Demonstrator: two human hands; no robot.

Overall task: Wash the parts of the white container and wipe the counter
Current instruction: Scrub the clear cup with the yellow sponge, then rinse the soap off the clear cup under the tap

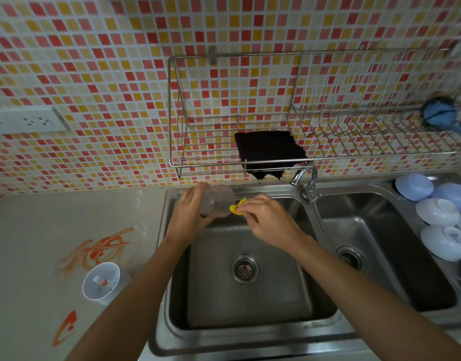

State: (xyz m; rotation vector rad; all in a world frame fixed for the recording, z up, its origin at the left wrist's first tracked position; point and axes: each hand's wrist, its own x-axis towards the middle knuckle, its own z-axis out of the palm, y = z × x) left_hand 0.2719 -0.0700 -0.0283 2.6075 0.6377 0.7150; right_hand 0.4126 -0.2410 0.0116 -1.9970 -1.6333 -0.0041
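Both bare forearms extend forward over the sink. The left hand is above the sink's far-left corner, fingers curled around a translucent lid. The right hand, just right of it, pinches a yellow sponge against the lid.

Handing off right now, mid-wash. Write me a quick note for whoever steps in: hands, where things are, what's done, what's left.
Left hand: holding the clear lid over the back of the left sink basin.
Right hand: pinching the yellow sponge against the lid's edge.
White cup: upright on the counter left of the sink, residue inside, not yet washed.
Orange-red smears are on the counter, unwiped.
Faucet: no water visible.
Left: finish the lid, wash the cup, wipe the counter.
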